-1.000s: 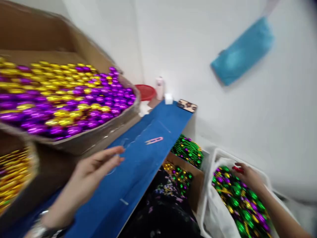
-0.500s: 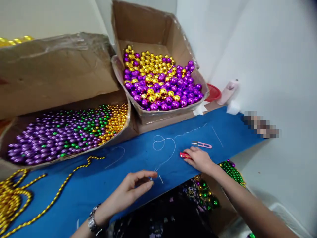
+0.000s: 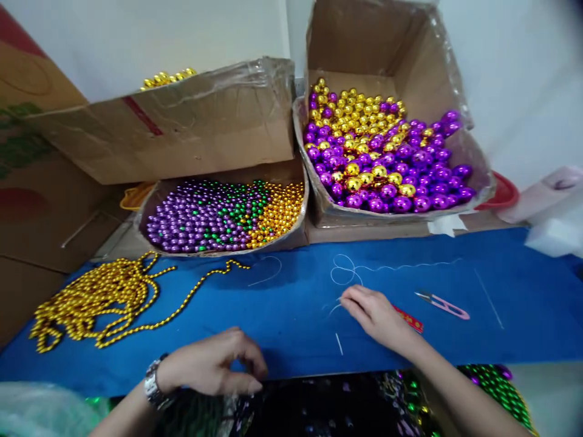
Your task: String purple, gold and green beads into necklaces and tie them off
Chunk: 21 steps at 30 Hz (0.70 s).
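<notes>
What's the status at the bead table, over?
Left hand curled at table edge. Right hand fingertips on white thread. Snips and red strip beside it.

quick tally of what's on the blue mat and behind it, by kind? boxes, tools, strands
Open cardboard boxes of beads: 2 (small beads, large beads)
Closed cardboard box: 1
Gold bead strand pile: 1
Pink thread snips: 1
Red item by the right hand: 1
Looped white thread: 1
Total: 7

gold bead strand [image 3: 98, 298] — blue table | bead boxes [image 3: 382, 158] — behind | snips [image 3: 444, 303]
</notes>
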Motion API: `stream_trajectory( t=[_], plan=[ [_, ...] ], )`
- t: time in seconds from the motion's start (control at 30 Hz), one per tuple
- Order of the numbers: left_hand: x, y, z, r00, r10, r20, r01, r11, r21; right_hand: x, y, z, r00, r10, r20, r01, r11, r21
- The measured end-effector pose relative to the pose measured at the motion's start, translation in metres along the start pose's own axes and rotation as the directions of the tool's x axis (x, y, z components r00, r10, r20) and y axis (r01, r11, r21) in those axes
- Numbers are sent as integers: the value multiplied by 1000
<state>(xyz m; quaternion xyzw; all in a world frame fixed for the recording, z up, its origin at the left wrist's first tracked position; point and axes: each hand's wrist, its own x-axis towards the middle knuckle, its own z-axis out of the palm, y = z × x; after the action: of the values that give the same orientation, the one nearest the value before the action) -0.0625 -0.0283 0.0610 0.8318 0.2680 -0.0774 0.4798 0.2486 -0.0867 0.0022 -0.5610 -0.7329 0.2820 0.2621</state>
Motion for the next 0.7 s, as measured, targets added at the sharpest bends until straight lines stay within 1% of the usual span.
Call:
stream_trajectory(
  t=[0.03,0.07,0.1,0.13,0.17,0.2,0.23,0.3,0.33,0.43,0.5,0.6,0.7],
  plan=[
    [-1,-10,-5,996,-35,-86,48,987,152,2,2,-1,999,29,-35,-29,1000,-4],
    [1,-20,-9,975,-61,-213,125,946,298,4,3,-1,996,54,-66,-54,999,-5],
    [6,-30,-12,936,-70,-345,221,880,420,6,3,0,993,72,-90,-73,997,-5],
    [13,-40,-15,893,-60,-446,311,799,515,7,2,1,991,84,-108,-85,996,-4],
    [22,-49,-17,867,-36,-496,367,719,590,9,1,2,989,89,-120,-90,996,-4],
    [31,-56,-19,857,-8,-515,395,652,647,11,0,4,988,90,-128,-91,996,-3],
    [41,-61,-21,860,18,-510,396,605,690,14,-1,7,987,88,-132,-89,996,-3],
    [60,-68,-24,880,63,-470,356,568,742,18,-1,11,988,81,-135,-82,997,-5],
    [69,-70,-25,891,85,-447,321,579,750,20,-1,14,988,76,-135,-78,997,-6],
    [93,-73,-33,919,151,-363,182,656,733,25,-1,19,989,65,-136,-68,998,-13],
    [105,-75,-39,927,180,-329,110,707,698,27,-1,21,988,63,-143,-66,998,-18],
    [112,-77,-46,925,179,-336,84,765,638,27,0,19,982,69,-175,-74,997,-21],
    [109,-69,-45,902,147,-406,100,844,527,24,2,14,966,92,-243,-99,995,-14]
  ],
)
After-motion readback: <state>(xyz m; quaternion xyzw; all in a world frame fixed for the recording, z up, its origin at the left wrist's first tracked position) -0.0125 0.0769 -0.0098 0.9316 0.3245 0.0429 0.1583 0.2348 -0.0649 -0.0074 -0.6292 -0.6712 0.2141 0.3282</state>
